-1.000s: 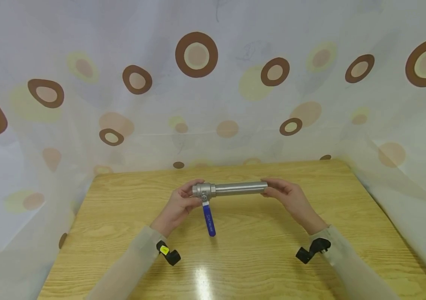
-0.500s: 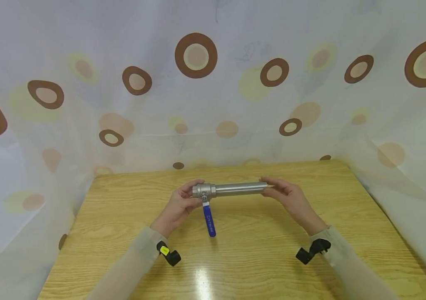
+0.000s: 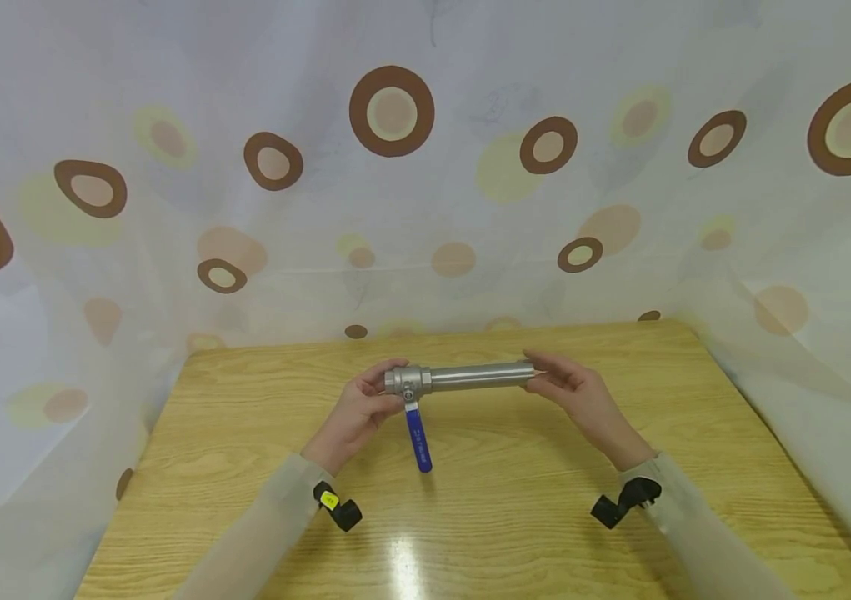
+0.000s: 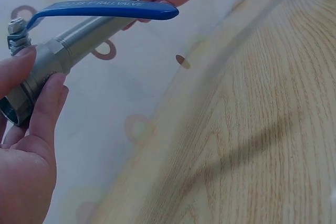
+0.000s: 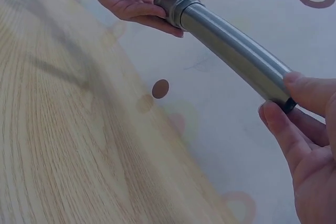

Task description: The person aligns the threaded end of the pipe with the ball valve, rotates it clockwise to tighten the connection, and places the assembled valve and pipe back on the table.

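A steel ball valve is held above the table, with a long blue lever handle that points toward the near side in the head view. A straight metal pipe runs from its right side, end against the valve. My left hand grips the valve body between thumb and fingers; in the left wrist view the open bore of the valve shows below the thumb. At the pipe's free end, my right hand holds it lightly, thumb and fingertips on opposite sides in the right wrist view.
Below the hands lies a wood-grain table. A white curtain with brown and yellow circles surrounds its back and sides. Black wrist camera mounts sit on both sleeves.
My right fingers shift slightly around the pipe's free end, the upper ones lifting a little. The valve and my left hand stay almost where they were.
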Action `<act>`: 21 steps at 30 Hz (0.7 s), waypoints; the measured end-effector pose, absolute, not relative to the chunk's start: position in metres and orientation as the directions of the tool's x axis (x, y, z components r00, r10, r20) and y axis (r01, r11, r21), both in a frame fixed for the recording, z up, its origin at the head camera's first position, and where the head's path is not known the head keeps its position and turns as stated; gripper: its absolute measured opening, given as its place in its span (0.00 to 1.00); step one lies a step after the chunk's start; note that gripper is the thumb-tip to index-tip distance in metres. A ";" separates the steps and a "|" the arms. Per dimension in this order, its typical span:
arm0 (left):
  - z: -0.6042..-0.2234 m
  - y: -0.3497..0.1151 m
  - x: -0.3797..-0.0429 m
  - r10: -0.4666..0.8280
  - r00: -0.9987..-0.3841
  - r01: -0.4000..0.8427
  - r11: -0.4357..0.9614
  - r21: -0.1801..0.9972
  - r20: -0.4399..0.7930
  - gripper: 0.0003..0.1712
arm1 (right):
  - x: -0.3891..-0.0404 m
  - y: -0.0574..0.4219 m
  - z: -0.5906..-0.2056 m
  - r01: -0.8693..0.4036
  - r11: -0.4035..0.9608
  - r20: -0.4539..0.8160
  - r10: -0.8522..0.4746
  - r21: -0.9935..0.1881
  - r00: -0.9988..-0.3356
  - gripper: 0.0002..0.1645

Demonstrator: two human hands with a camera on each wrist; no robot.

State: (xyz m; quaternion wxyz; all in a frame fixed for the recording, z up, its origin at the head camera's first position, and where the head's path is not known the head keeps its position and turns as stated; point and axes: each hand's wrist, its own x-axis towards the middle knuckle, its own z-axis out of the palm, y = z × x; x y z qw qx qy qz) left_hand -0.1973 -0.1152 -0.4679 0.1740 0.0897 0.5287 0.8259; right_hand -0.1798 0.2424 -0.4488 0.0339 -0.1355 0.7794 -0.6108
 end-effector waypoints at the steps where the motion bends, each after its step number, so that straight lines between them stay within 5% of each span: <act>1: -0.468 -0.115 -0.197 0.381 -0.924 -0.192 -0.381 0.904 -0.036 0.35 | -0.180 0.242 -0.449 -0.170 0.213 0.114 -0.252 -0.962 -0.961 0.31; 21: -0.468 -0.116 -0.197 0.400 -0.917 -0.182 -0.380 0.907 -0.016 0.36 | -0.179 0.242 -0.449 -0.166 0.218 0.114 -0.232 -0.962 -0.966 0.28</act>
